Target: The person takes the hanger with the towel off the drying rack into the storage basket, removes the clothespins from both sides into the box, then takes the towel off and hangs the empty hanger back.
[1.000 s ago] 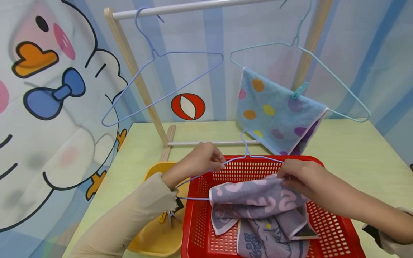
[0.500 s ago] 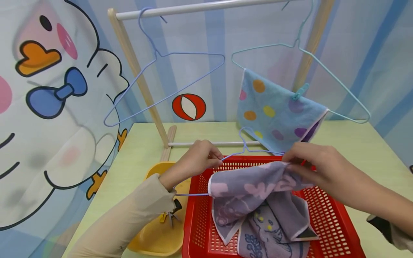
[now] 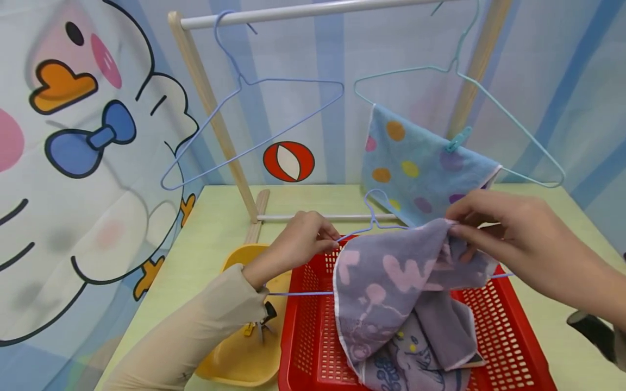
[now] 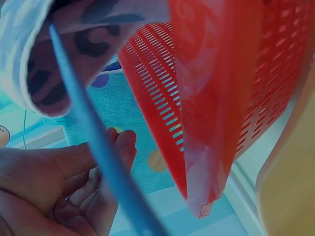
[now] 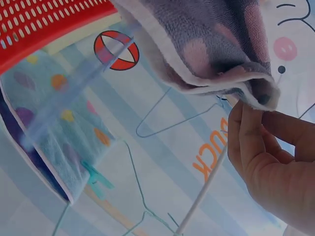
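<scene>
A grey-purple towel point(image 3: 376, 282) with pink markings and a white edge drapes over the lower bar of a thin lilac clothes hanger point(image 3: 303, 294). My left hand point(image 3: 304, 236) pinches the hanger's left shoulder; its fingers show beside the blurred bar in the left wrist view. With thumb and fingers, my right hand point(image 3: 518, 233) pinches the towel's upper edge and holds it raised. The right wrist view shows the towel's hem point(image 5: 182, 78) bunched at those fingertips. Part of the hanger's right side is hidden behind towel and hand. More grey cloth point(image 3: 406, 364) lies below in the red basket point(image 3: 534, 339).
Behind stands a wooden rack with a white rail point(image 3: 303, 9). From it hang an empty lilac hanger point(image 3: 293, 80) and a green hanger point(image 3: 518, 125) bearing a dotted blue towel point(image 3: 415, 157) with a teal clip point(image 3: 458, 139). A yellow basin point(image 3: 239, 364) holding clips stands left.
My right hand has moved up and to the right, pulling the towel's edge upward, so its front part hangs lower and wider. The left hand stays nearly in place on the hanger.
</scene>
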{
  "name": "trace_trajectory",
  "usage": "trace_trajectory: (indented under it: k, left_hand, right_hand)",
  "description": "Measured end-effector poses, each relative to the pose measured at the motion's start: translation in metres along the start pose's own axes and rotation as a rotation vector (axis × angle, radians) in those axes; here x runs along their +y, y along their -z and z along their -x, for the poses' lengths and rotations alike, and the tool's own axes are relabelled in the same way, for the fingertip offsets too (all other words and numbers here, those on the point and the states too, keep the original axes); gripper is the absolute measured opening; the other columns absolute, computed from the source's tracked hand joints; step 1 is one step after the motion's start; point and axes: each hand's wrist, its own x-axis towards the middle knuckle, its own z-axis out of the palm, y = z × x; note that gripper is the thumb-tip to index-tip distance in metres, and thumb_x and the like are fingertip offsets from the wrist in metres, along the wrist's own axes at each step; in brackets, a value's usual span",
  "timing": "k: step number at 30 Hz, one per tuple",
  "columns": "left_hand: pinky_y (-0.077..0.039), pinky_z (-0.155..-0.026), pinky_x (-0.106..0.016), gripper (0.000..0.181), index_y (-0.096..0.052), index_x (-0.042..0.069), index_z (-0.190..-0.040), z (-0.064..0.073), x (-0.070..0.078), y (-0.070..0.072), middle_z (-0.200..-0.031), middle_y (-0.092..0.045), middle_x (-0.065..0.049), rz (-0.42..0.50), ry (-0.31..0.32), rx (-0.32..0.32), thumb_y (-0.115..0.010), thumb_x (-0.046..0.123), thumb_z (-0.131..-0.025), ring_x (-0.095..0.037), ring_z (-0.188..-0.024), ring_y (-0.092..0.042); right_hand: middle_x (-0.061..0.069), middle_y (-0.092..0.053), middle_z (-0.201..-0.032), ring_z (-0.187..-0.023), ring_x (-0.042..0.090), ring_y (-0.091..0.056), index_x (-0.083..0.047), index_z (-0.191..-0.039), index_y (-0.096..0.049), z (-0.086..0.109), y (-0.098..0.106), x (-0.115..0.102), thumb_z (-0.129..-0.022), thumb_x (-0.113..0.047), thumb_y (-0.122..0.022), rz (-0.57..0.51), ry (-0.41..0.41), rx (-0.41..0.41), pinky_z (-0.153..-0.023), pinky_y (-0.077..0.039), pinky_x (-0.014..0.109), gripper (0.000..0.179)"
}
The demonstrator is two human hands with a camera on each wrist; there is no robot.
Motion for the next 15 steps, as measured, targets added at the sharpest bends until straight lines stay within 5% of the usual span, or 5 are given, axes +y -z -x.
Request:
trace_trajectory:
  k: [10, 14, 15]
  left_hand:
    - [-0.054, -0.068, -0.024, 0.008, -0.078, 0.003, -0.095, 0.0, 0.001, 0.001, -0.082, -0.074, -0.001, -0.031, -0.005, 0.027, -0.076, 0.008, -0.089, -0.007, -0.071, -0.067]
    - [-0.054, -0.068, -0.023, 0.007, -0.078, 0.004, -0.094, -0.001, 0.0, 0.001, -0.082, -0.074, -0.001, -0.035, -0.013, 0.031, -0.076, 0.008, -0.089, -0.007, -0.07, -0.067]
    - [-0.054, -0.068, -0.023, 0.007, -0.078, 0.003, -0.094, -0.001, 0.0, 0.001, -0.082, -0.074, -0.001, -0.034, -0.013, 0.032, -0.076, 0.008, -0.089, -0.007, -0.07, -0.066]
  right_hand:
    - [-0.014, -0.065, -0.095, -0.074, 0.001, -0.065, -0.014, -0.105, -0.067, -0.005, 0.015, -0.009, -0.084, 0.017, -0.069, 0.01, -0.001, 0.093, -0.063, -0.055, 0.017, 0.037]
    - [-0.005, -0.067, -0.1, -0.075, 0.012, -0.069, -0.017, -0.114, -0.069, -0.001, 0.019, 0.016, -0.089, 0.011, -0.067, -0.067, -0.016, 0.101, -0.065, -0.058, 0.025, 0.037]
    - [0.001, -0.068, -0.103, -0.078, 0.016, -0.07, -0.013, -0.118, -0.068, 0.002, 0.019, 0.04, -0.091, 0.009, -0.067, -0.137, 0.012, 0.103, -0.067, -0.058, 0.027, 0.035]
